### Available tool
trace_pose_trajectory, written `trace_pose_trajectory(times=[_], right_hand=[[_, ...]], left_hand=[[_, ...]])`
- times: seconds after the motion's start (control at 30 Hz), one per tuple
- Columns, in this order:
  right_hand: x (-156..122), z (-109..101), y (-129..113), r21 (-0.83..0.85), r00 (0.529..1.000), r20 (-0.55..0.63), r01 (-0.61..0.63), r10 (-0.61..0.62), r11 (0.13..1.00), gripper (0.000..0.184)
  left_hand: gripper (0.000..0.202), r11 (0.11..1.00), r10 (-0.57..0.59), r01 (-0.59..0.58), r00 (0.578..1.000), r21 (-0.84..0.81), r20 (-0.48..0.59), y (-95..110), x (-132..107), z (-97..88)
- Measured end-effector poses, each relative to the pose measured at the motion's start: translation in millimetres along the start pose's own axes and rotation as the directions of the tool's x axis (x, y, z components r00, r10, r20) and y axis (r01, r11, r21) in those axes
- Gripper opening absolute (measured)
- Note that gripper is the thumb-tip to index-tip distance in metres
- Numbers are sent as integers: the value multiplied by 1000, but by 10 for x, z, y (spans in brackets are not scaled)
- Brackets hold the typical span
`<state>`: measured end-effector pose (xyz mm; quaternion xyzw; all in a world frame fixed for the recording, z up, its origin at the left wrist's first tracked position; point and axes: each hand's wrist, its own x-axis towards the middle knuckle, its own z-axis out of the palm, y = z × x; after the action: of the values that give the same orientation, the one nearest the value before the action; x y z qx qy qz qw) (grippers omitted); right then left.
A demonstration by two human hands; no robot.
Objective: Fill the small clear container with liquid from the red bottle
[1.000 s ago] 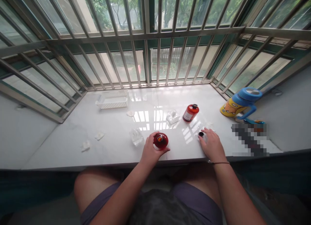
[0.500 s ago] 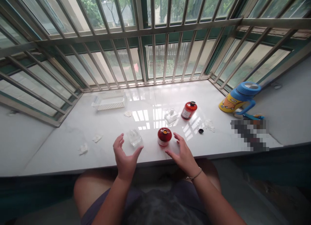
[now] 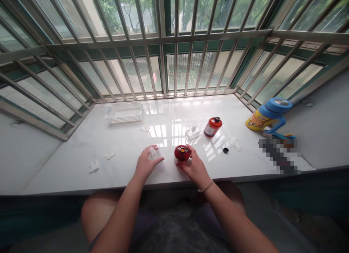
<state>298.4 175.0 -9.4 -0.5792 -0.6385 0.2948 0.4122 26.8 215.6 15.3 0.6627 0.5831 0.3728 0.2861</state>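
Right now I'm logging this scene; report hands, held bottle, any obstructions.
Left hand around clear container. Right hand around open red bottle, upright. Black cap and second red bottle off right, not blocking either hand.

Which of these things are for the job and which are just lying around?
In the job, it seems:
clear container, left hand around it
open red bottle, right hand around it
loose black cap
perhaps the capped red bottle and second clear container

Probably just lying about:
blue-and-yellow flask
white basket
crumpled white scraps
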Motion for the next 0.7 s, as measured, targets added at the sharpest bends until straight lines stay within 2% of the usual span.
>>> trace_pose_trajectory(times=[0.13,0.23,0.57,0.7], right_hand=[[9,21,-29,45,1000,-16,-26,27,999,85],[-4,29,-45,57,999,-30,-26,28,998,81],[-12,31,-31,62,999,-30,-31,33,998,81],[-21,55,-13,67,998,-32,-46,48,997,82]], left_hand=[[58,999,-33,33,997,-9,68,54,-151,12],[69,998,-60,60,995,6,79,98,-226,15],[67,997,-75,76,997,-10,32,51,-274,63],[66,998,-11,14,999,-54,47,28,-279,66]])
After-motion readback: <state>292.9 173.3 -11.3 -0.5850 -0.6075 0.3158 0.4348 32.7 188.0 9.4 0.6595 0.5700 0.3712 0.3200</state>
